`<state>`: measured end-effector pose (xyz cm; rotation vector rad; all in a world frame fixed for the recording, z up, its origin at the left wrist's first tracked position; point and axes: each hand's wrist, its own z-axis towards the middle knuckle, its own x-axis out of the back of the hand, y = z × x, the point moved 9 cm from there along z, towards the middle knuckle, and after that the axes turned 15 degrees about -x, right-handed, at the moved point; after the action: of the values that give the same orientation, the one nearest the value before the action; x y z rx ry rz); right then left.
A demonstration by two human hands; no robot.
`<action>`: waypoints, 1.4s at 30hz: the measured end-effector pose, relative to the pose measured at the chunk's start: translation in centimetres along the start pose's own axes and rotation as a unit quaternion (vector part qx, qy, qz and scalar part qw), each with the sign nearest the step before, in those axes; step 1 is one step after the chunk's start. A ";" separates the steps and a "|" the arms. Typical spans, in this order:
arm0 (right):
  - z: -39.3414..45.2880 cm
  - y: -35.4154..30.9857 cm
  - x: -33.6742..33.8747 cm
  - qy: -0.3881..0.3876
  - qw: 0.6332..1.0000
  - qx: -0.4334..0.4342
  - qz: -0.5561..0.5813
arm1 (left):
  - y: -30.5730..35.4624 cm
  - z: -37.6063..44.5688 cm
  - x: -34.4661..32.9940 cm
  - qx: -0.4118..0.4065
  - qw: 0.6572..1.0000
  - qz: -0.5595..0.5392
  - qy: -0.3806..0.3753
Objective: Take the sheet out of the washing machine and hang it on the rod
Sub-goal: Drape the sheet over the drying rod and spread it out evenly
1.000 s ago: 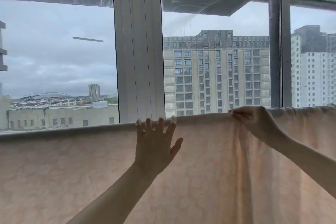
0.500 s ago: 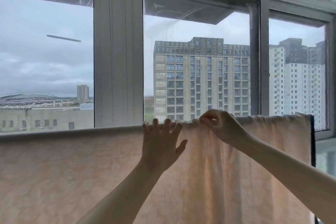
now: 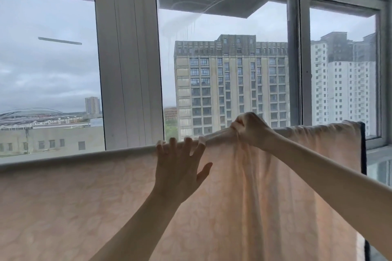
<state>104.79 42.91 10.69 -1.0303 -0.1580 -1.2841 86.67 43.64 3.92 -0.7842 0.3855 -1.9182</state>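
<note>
A pale peach patterned sheet hangs over a horizontal rod, which it covers along its whole visible top edge. My left hand lies flat against the sheet just below the top edge, fingers spread. My right hand pinches a bunch of the sheet's top edge and lifts it a little above the rod line, with folds running down from the grip. The sheet's right edge hangs straight, with a dark strip beside it.
Behind the sheet stands a wide window with thick grey frames, close behind the rod. A sill shows at the right. High-rise buildings and a cloudy sky lie outside.
The view has swung right, so the sheet's right edge is now in sight. My right hand has closed on the top edge and raised it. My left hand stays flat on the cloth.
</note>
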 end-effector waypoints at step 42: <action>-2.5 5.8 3.9 0.096 0.989 0.110 -0.002 | 3.1 2.6 -1.7 0.006 0.999 0.040 0.002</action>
<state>109.92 38.01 8.53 -0.7161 -0.1507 -1.3293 91.00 43.90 3.48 -0.7454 0.4018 -1.8462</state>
